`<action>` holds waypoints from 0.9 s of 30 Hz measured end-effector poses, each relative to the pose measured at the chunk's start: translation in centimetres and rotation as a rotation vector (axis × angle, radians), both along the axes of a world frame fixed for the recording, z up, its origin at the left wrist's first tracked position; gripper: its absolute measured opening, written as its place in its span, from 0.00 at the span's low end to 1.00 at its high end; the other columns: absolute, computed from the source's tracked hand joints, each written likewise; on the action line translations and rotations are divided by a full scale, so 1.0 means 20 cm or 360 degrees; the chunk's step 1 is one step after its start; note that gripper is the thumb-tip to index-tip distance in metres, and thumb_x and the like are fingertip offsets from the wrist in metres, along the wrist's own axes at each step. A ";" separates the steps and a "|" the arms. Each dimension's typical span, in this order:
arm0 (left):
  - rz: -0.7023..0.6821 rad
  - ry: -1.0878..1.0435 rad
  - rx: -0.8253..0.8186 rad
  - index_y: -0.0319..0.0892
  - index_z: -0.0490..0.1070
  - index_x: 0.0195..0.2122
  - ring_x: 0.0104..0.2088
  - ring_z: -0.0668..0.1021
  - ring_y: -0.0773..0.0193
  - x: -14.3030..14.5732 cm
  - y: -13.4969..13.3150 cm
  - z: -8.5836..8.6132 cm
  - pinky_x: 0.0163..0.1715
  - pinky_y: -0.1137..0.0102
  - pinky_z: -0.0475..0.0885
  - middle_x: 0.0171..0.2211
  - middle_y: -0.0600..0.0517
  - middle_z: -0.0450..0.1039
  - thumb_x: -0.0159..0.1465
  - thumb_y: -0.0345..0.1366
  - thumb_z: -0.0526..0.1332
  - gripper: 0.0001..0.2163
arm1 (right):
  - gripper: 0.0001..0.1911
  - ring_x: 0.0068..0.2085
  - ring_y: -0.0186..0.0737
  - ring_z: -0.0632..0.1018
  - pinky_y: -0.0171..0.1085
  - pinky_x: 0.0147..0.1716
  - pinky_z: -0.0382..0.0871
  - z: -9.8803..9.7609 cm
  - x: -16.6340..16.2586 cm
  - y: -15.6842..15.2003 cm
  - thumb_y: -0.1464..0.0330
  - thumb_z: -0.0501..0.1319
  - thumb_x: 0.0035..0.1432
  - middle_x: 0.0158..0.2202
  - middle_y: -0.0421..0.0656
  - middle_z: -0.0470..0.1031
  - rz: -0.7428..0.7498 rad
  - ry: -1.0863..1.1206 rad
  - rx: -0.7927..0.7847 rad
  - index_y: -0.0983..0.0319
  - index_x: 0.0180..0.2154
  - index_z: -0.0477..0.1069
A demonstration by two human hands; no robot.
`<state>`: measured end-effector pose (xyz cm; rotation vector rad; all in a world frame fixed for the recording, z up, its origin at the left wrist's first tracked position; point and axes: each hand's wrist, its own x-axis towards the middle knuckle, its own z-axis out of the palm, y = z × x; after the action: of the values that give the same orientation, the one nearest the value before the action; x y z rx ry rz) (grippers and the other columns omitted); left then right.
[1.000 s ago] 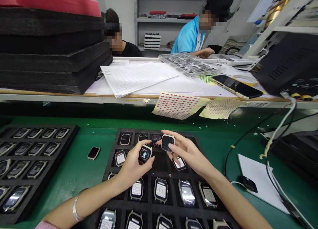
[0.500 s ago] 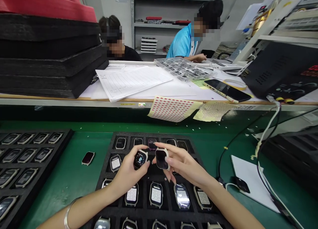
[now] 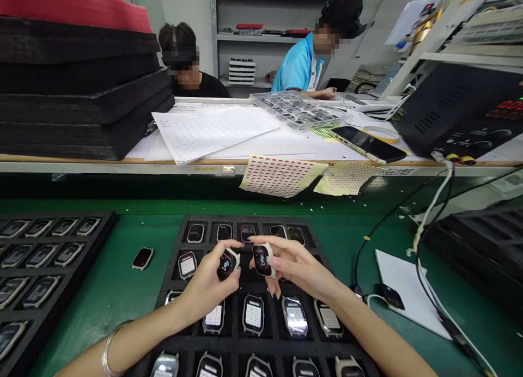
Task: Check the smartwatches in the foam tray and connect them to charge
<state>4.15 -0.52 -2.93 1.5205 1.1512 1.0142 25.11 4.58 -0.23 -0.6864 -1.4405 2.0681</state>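
My left hand is closed round a small watch body with a lit dark screen. Close beside it, my right hand pinches a second watch body, screen turned toward me. Both hands hover over the upper middle of a black foam tray whose pockets hold several watch bodies, many with lit white screens. A silver bangle circles my left wrist.
A second foam tray of watch bodies lies at the left, and one loose watch body rests on the green mat between them. Cables and a white sheet lie at the right. Two people sit beyond the raised shelf with papers and sticker sheets.
Both hands have drawn slightly lower and closer together over the tray. The right hand's watch body has turned and its screen now shows lit. The view shifted a little.
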 end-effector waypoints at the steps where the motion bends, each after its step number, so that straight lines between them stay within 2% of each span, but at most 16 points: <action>1: 0.0009 0.0003 0.0024 0.46 0.61 0.51 0.47 0.72 0.58 0.00 0.00 0.00 0.48 0.66 0.64 0.46 0.51 0.70 0.61 0.28 0.56 0.16 | 0.25 0.27 0.37 0.78 0.34 0.24 0.74 0.00 0.00 0.00 0.64 0.62 0.61 0.41 0.50 0.75 0.0004 0.0003 -0.0001 0.62 0.58 0.62; 14: -0.0034 0.0041 0.0025 0.47 0.62 0.49 0.45 0.73 0.61 -0.01 0.01 0.00 0.46 0.70 0.66 0.43 0.53 0.70 0.60 0.27 0.56 0.16 | 0.23 0.23 0.33 0.77 0.31 0.21 0.74 -0.01 0.01 0.00 0.67 0.63 0.61 0.38 0.48 0.75 0.0032 0.0033 0.0051 0.65 0.56 0.66; 20: -0.0053 0.0118 -0.0030 0.45 0.62 0.48 0.46 0.74 0.59 0.00 -0.01 0.00 0.46 0.68 0.68 0.46 0.50 0.72 0.61 0.31 0.56 0.14 | 0.22 0.24 0.34 0.78 0.30 0.23 0.74 -0.03 0.02 -0.01 0.67 0.65 0.58 0.37 0.48 0.75 0.0040 0.0069 -0.0054 0.64 0.54 0.68; 23: 0.0112 0.0139 -0.0046 0.44 0.63 0.48 0.47 0.74 0.55 0.02 -0.04 -0.04 0.46 0.67 0.69 0.47 0.49 0.73 0.61 0.39 0.57 0.14 | 0.25 0.24 0.35 0.78 0.31 0.23 0.74 -0.04 0.03 -0.03 0.66 0.67 0.56 0.35 0.47 0.75 0.0063 0.0118 -0.0123 0.65 0.54 0.68; 25: 0.0231 0.0142 -0.0069 0.46 0.64 0.50 0.51 0.73 0.53 0.02 -0.04 -0.10 0.45 0.68 0.70 0.49 0.50 0.72 0.61 0.45 0.57 0.17 | 0.27 0.24 0.34 0.78 0.31 0.24 0.75 -0.05 0.04 -0.04 0.65 0.68 0.55 0.35 0.46 0.74 0.0110 0.0171 -0.0126 0.65 0.55 0.68; 27: 0.0252 0.0175 -0.0058 0.46 0.66 0.47 0.48 0.75 0.51 0.02 -0.03 -0.18 0.41 0.68 0.73 0.46 0.50 0.75 0.59 0.49 0.58 0.18 | 0.27 0.26 0.34 0.78 0.32 0.26 0.75 -0.06 0.05 -0.04 0.66 0.68 0.54 0.37 0.47 0.73 0.0167 0.0219 -0.0109 0.65 0.55 0.67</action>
<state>4.47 -1.18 -6.53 1.4898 1.3783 1.0184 26.13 3.74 -1.48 -0.4938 -1.3601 2.2075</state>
